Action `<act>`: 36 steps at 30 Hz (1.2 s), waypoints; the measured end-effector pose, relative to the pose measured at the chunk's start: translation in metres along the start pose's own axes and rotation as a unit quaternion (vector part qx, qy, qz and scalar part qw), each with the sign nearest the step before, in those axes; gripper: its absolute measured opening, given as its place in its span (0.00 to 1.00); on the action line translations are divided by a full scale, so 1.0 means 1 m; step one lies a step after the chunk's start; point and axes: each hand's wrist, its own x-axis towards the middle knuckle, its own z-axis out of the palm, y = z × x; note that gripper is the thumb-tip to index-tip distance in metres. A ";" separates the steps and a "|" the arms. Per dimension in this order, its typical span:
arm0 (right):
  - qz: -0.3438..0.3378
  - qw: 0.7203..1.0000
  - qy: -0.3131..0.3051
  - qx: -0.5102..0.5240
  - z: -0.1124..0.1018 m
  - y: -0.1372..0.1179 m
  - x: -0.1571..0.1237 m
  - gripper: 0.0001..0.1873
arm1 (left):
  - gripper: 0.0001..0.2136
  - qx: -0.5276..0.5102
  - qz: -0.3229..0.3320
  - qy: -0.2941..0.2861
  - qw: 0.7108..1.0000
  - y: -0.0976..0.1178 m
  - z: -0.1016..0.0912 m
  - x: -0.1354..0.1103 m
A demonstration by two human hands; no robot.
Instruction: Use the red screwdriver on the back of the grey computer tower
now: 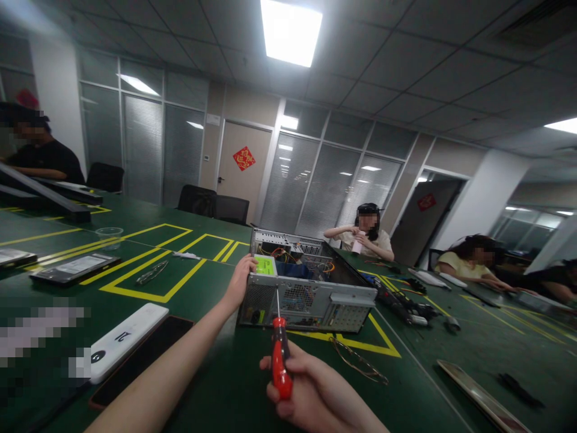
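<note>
An open grey computer case (311,294) lies on the green table (216,385) in front of me, its back panel facing me and wires showing inside. My left hand (241,279) grips the case's near left top corner, beside a green label. My right hand (311,391) is closed round the red handle of a screwdriver (280,355). The screwdriver's thin shaft points up at the case's back panel, and its tip reaches the panel's upper edge.
Yellow tape lines mark the table. A white device (124,340) and a dark phone (144,361) lie at the left, glasses (360,361) at the right, tools (406,307) past the case. Three other people sit around the table.
</note>
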 end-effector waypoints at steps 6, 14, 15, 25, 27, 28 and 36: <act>-0.002 0.998 -0.041 -0.037 -0.002 0.001 0.002 0.26 | 0.18 -0.001 0.005 0.002 1.000 0.001 0.000 0.000; -0.027 0.999 0.005 -0.036 -0.002 0.006 0.004 0.23 | 0.19 -0.004 0.019 -0.001 1.000 -0.002 0.000 0.002; -0.026 0.999 0.018 -0.024 -0.003 0.007 0.005 0.22 | 0.19 -0.005 0.019 -0.002 1.000 -0.002 0.000 0.002; 0.029 0.999 0.013 -0.041 0.000 0.004 0.001 0.25 | 0.18 0.001 0.003 -0.016 1.000 0.003 -0.002 0.000; 0.027 0.999 0.003 -0.032 0.000 0.004 0.001 0.27 | 0.18 0.001 0.001 -0.015 1.000 0.003 -0.002 0.000; 0.031 0.999 -0.003 -0.024 -0.001 0.004 0.001 0.27 | 0.18 0.000 0.000 -0.014 1.000 0.002 -0.002 0.000; 0.042 0.997 -0.065 -0.017 -0.012 0.010 0.009 0.22 | 0.18 -0.002 0.003 -0.006 1.000 0.002 -0.001 0.000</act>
